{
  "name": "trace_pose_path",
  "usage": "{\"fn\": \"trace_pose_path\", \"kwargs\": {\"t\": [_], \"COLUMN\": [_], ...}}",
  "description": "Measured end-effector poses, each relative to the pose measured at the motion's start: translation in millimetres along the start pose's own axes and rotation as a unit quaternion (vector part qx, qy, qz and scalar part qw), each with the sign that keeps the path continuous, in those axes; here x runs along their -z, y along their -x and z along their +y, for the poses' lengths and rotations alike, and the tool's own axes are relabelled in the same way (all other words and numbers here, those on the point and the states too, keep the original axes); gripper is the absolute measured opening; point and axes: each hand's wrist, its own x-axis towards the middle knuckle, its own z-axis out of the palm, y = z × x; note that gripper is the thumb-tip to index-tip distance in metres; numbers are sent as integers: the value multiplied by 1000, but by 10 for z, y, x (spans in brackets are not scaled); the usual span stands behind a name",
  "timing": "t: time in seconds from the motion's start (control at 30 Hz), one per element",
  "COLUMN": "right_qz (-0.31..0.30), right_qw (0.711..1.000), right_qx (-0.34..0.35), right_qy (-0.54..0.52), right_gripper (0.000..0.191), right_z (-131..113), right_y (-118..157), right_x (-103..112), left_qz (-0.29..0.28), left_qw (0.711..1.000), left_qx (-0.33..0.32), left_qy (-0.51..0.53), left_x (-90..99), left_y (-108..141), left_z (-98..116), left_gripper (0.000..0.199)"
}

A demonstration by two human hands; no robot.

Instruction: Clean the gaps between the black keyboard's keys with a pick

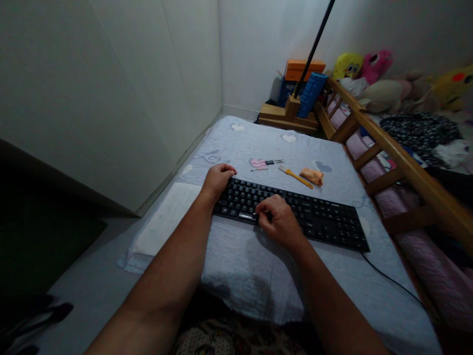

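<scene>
A black computer keyboard [325, 222] lies at a slant across the light blue quilted cover, its cable [391, 281] running off to the lower right. My left hand [219, 181] is closed at the keyboard's far left corner, with fingers curled against its edge. Over the lower row of keys, near the space bar [247, 216], my right hand [279, 219] is pinched. Whatever is between those fingertips is too small and dark to name. Beyond the keyboard lie a brush with a yellow handle [298, 179], a folded orange cloth [312, 176], a black-handled tool [273, 161] and a thin swab-like stick [259, 169].
A white pad or sheet [166, 217] rests by my left forearm. A wooden bed rail [399, 153] borders the right side, with plush toys [384, 93] past it. Pale cabinet doors [148, 98] stand on the left. A blue foam roller [312, 93] stands at the back.
</scene>
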Motion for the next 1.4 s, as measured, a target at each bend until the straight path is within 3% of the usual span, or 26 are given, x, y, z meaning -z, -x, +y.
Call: {"fn": "trace_pose_path", "kwargs": {"t": [0.23, 0.43, 0.63, 0.83, 1.4], "right_qz": [-34, -21, -25, -18, -30], "right_qw": [998, 999, 997, 997, 998], "right_qx": [-9, -2, -51, -17, -30], "right_qy": [-47, -44, -44, -68, -39], "right_gripper": [20, 17, 14, 17, 14], "right_z": [0, 46, 102, 84, 97], "right_y": [8, 3, 25, 40, 41], "right_x": [53, 104, 114, 120, 94], "left_qz": [-4, -1, -5, -3, -2], "left_qw": [1000, 1000, 1000, 1000, 1000], "left_qx": [8, 0, -4, -4, 3], "left_qy": [-1, 3, -6, 1, -13], "left_x": [0, 7, 14, 16, 23], "left_y": [-6, 0, 5, 1, 14], "left_z": [-1, 3, 15, 7, 23], "left_gripper": [6, 6, 6, 6, 8]}}
